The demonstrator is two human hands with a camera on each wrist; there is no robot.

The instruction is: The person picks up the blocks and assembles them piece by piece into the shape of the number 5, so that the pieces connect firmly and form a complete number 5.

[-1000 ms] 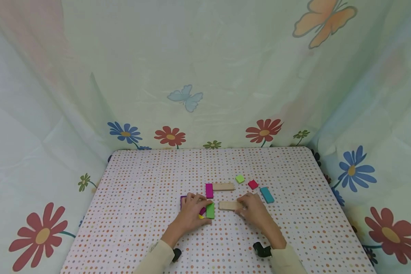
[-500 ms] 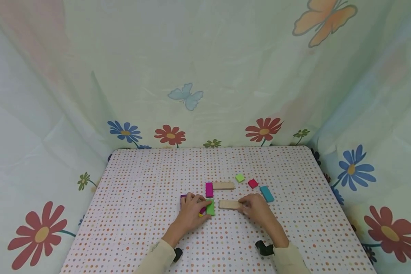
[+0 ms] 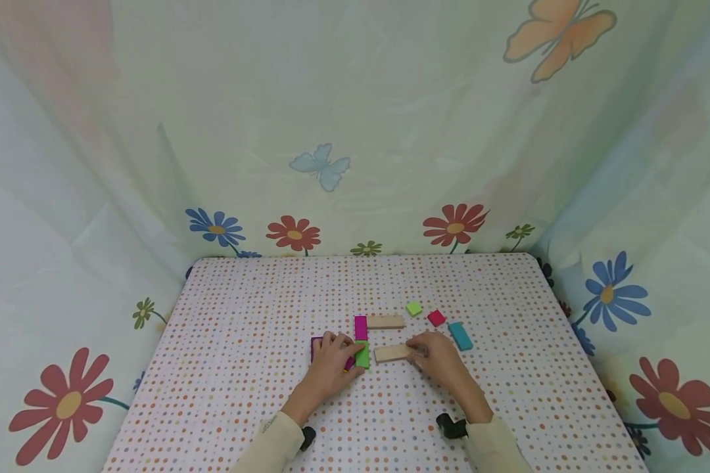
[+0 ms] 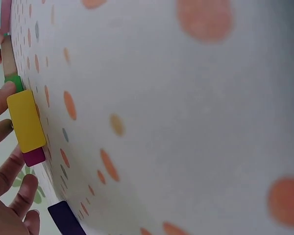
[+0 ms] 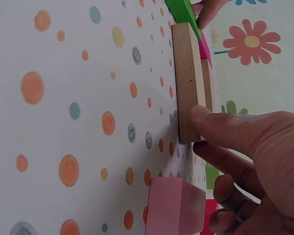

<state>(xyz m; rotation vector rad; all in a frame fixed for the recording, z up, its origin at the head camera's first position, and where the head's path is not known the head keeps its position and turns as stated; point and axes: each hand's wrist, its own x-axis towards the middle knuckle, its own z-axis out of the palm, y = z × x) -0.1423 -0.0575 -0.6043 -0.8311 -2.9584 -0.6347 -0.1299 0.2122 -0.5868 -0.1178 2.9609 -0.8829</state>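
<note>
My left hand (image 3: 325, 376) pinches a green block (image 3: 363, 355) between thumb and fingertips. Right beyond that block stands a magenta block (image 3: 361, 327), with a plain wooden block (image 3: 386, 322) leading off to its right. My right hand (image 3: 442, 362) grips the right end of a second plain wooden block (image 5: 188, 83), its thumb on the near face in the right wrist view. This block's left end lies close to the green one, slightly angled. Under my left hand are a yellow block (image 4: 27, 120) and a purple-magenta block (image 4: 34, 156), mostly covered in the head view.
A dark purple block (image 4: 66, 218) lies left of my left hand. A pink block (image 5: 169, 205) sits under my right hand. Farther right on the dotted table (image 3: 260, 295) are lime (image 3: 414, 309), red (image 3: 436, 318) and teal (image 3: 460, 336) blocks. Printed curtains (image 3: 355, 98) surround the table.
The green block has slid away from me, up to the magenta block. My right hand has moved the wooden block slightly left and turned it a little.
</note>
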